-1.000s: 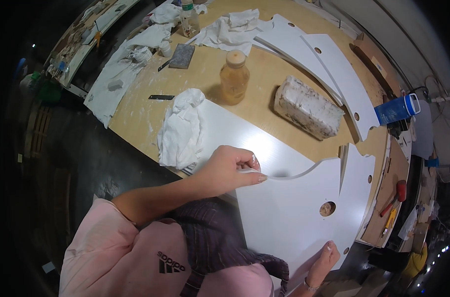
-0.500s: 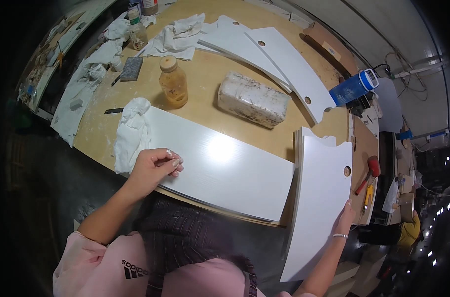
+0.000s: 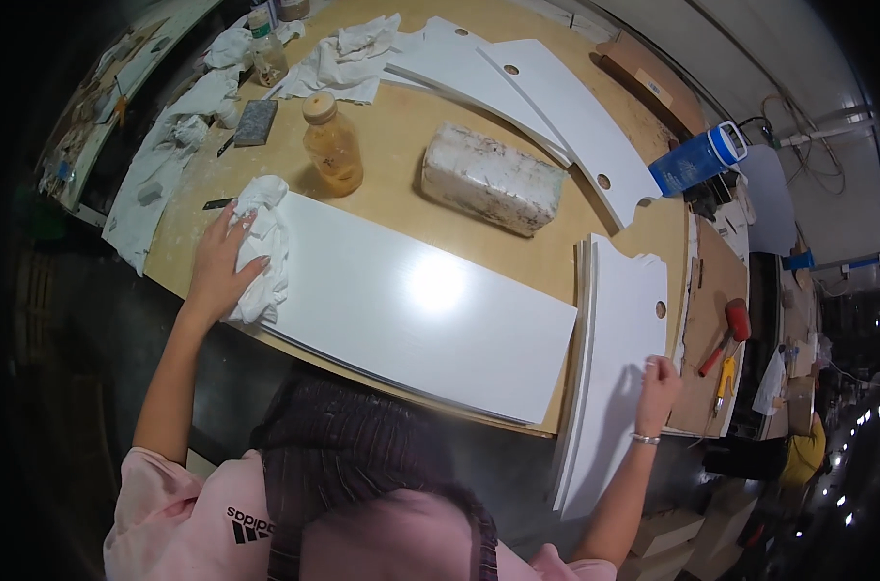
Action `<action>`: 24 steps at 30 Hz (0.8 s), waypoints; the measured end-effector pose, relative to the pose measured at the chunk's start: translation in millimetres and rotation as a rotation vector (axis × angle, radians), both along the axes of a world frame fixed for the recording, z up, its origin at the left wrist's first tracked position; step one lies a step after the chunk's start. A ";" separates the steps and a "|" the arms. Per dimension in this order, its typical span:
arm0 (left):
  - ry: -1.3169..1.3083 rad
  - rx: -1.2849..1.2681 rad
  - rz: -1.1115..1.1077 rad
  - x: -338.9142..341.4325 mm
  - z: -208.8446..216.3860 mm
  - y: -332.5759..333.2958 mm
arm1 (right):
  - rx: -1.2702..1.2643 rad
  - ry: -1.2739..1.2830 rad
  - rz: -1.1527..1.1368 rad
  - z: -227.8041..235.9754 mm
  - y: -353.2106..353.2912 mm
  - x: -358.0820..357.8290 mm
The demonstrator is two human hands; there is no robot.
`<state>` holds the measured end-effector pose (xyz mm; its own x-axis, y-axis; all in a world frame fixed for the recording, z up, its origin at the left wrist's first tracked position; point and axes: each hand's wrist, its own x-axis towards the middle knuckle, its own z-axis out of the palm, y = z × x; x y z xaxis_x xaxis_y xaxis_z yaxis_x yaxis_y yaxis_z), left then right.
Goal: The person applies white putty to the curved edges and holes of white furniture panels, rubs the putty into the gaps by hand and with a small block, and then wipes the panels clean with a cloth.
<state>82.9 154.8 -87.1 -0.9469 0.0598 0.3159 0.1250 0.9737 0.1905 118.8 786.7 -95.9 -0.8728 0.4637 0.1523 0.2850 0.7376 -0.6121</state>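
A long white panel (image 3: 391, 310) lies on the table in front of me. My left hand (image 3: 219, 271) is closed around a crumpled white cloth (image 3: 265, 254) at the panel's left end, thumb on the near side. To the right, a stack of white panels with a curved, notched end and a round hole (image 3: 609, 339) stretches over the table's near edge. Over the right side of that stack is my right hand (image 3: 659, 387), its fingers curled in and nothing visible in them; a shadow falls on the panel beside it.
Beyond the panel stand a bottle of amber liquid (image 3: 333, 150) and a stained, wrapped block (image 3: 493, 179). More white panels (image 3: 566, 116) lie farther back, near a blue water bottle (image 3: 696, 160). On the left is a grey sanding block (image 3: 256, 123); on the right, a red-headed mallet (image 3: 736, 320).
My left hand has moved left from above the long panel onto the cloth. My right hand has let go of the stack's right edge, where the top panel now sits lower and flatter.
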 end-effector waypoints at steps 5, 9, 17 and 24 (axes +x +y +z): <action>-0.052 0.458 0.174 2.3 -33.6 -35.6 | 0.137 -0.018 0.087 -10.8 -51.5 5.1; -0.084 0.848 0.002 -4.8 35.2 31.0 | 0.391 -0.011 -0.093 -27.3 -8.6 42.8; -0.068 0.636 -0.955 -39.5 9.3 324.7 | 0.529 -0.190 -0.273 -50.2 3.8 61.2; 0.049 0.317 -1.082 -96.3 -58.3 426.7 | 0.567 -0.271 -0.329 -42.4 -12.4 61.4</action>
<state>-13.4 581.5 -145.4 -0.4321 0.7517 0.4982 0.8879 0.2577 0.3812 180.2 774.3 -138.3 -0.7422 0.6235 0.2455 0.6359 0.7710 -0.0356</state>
